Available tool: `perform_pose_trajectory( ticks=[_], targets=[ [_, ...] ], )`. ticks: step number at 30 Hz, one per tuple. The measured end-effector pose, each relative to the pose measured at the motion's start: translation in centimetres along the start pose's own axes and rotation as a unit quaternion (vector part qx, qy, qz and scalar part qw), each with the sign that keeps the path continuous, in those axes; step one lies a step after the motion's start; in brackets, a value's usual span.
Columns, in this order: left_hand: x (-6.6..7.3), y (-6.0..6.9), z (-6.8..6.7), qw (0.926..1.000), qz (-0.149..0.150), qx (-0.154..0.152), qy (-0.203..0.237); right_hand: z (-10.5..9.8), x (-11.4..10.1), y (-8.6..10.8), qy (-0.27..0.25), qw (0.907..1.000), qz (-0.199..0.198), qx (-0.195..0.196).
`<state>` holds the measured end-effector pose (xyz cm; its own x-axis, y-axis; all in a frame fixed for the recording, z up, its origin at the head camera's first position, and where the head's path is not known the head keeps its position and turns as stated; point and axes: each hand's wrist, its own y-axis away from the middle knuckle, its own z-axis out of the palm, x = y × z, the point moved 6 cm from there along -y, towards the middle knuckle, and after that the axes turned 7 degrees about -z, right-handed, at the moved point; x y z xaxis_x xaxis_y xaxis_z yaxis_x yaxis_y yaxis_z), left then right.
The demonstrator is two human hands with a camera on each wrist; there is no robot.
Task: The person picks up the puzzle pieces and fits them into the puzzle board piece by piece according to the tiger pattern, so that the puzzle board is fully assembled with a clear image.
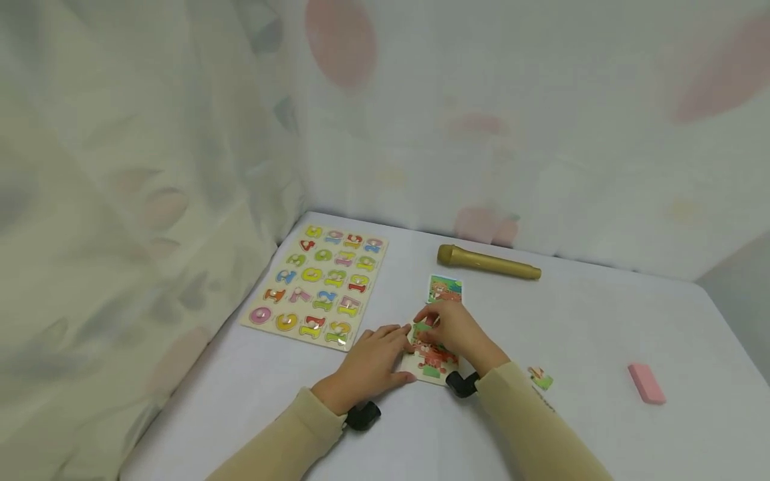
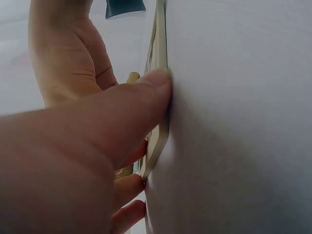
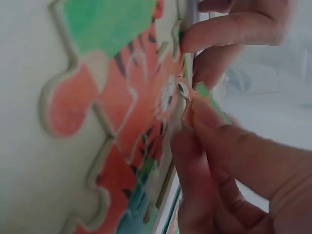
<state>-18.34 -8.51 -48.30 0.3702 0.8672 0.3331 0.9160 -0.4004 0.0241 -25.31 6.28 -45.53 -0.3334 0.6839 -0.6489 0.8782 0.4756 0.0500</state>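
A small jigsaw board [image 1: 412, 367] with an orange striped tiger picture lies on the white table, partly filled. My left hand [image 1: 374, 361] holds its left side, thumb against the edge and fingers bent onto the rim; the thumb on the pale board edge [image 2: 159, 131] shows in the left wrist view. Over the board's upper part, my right hand [image 1: 462, 332] pinches a puzzle piece [image 3: 212, 101] with a green edge between thumb and index finger. Fitted tiger pieces [image 3: 141, 97] lie beside it. A picture card [image 1: 445, 288] is just beyond the right hand, partly covered.
A number puzzle board [image 1: 325, 284] lies at the left. Behind the hands is a gold microphone [image 1: 490, 262]. One loose puzzle piece [image 1: 541, 378] lies by the right sleeve, with a pink block [image 1: 646, 383] farther right. Patterned cloth [image 1: 397, 153] hangs behind the table and on the left.
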Motion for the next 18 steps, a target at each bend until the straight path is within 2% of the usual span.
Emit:
perform_pose_trajectory(
  ticks=[4, 9, 13, 16, 18],
  targets=[
    [0.2, -0.1, 0.0, 1.0000, 0.003, -0.002, -0.005, 0.0, -0.1, 0.2, 0.044, 0.9989, 0.004, 0.013],
    [0.4, -0.1, -0.3, 0.9999, 0.009, 0.005, -0.004, 0.2, -0.9, 0.5, 0.116, 0.9925, -0.035, 0.012],
    [0.3, -0.1, -0.2, 1.0000, 0.004, -0.002, 0.000, 0.6, -1.4, 1.4, 0.209, 0.9742, -0.084, -0.017],
    [0.3, -0.1, 0.0, 1.0000, 0.001, -0.009, -0.001, 0.7, -1.5, 3.1, 0.257, 0.9577, -0.122, -0.043],
    [0.3, -0.1, 0.1, 0.9999, 0.000, -0.010, 0.000, -0.1, -1.1, 4.7, 0.264, 0.9559, -0.121, -0.043]
  ],
)
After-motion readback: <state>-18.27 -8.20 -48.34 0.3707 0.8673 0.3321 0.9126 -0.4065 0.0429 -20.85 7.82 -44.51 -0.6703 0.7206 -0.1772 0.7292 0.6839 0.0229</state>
